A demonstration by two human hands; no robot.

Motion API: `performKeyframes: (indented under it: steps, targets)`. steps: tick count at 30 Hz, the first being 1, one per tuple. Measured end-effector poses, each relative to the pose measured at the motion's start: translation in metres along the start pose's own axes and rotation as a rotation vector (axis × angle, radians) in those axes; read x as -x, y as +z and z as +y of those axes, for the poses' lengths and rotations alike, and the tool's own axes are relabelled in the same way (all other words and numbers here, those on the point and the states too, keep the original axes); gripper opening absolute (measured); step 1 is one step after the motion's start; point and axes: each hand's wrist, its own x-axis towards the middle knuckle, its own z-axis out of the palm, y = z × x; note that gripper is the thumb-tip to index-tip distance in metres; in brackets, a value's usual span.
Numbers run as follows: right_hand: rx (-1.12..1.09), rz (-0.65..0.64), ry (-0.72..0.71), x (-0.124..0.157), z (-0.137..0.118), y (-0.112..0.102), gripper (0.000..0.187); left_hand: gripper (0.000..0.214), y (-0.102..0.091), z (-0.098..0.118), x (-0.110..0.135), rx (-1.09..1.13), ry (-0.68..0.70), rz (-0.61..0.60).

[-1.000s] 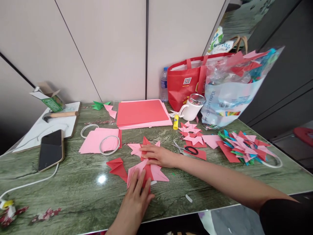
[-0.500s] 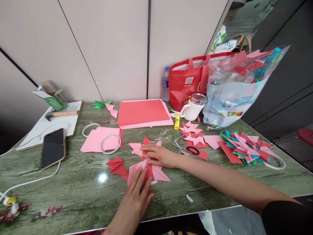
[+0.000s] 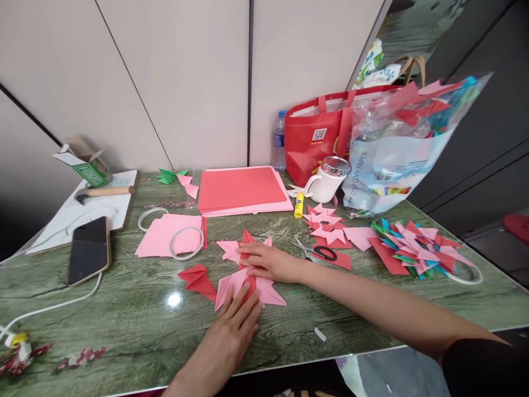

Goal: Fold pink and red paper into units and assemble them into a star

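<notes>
A star-shaped piece of folded pink and red paper [image 3: 270, 292] lies on the green table [image 3: 124, 314], in front of me. My left hand [image 3: 233, 325] rests flat on its near edge, fingers stretched out and together. My right hand [image 3: 268, 262] presses down on the piece's far side with fingers extended, the arm reaching in from the right. A loose folded red piece [image 3: 197, 278] sits just left of the star, untouched.
Scissors [image 3: 316, 252] and small pink-red stars [image 3: 326, 223] lie right of my hands, then a heap of coloured folded pieces [image 3: 415, 248]. Behind: red paper stack [image 3: 242, 190], pink sheets with tape rings [image 3: 173, 234], glue stick [image 3: 298, 205], mug [image 3: 326, 181], bags, bottle. A phone [image 3: 88, 251] lies left.
My left hand has slid slightly right and forward along the near edge of the folded piece. My right hand has stayed in place.
</notes>
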Motion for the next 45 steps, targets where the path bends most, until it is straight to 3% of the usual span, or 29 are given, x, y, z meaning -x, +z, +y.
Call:
performKeyframes:
  steps: [7,14,24,32,39,45]
  targets:
    - [-0.006,-0.01,0.003,0.0,0.0,0.0,0.025,0.04,0.007,0.001,0.002,-0.003,-0.061,0.048]
    - [0.009,0.007,-0.015,0.0,0.001,0.001,0.025,0.054,-0.004,0.004,-0.001,-0.014,-0.031,-0.074]
    - [-0.009,0.011,-0.014,0.001,0.002,0.003,0.025,0.062,-0.005,0.0,-0.003,0.011,-0.028,-0.127]
    - [0.014,-0.001,-0.016,0.0,0.002,0.003,0.026,0.035,-0.002,0.003,-0.011,-0.104,-0.007,-0.023]
    - [0.012,0.013,-0.032,0.0,0.003,0.005,0.028,0.03,0.013,0.001,-0.017,-0.203,-0.165,0.154]
    - [-0.003,-0.06,0.005,-0.003,-0.001,-0.003,0.026,0.033,0.013,0.0,-0.014,-0.156,-0.137,0.122]
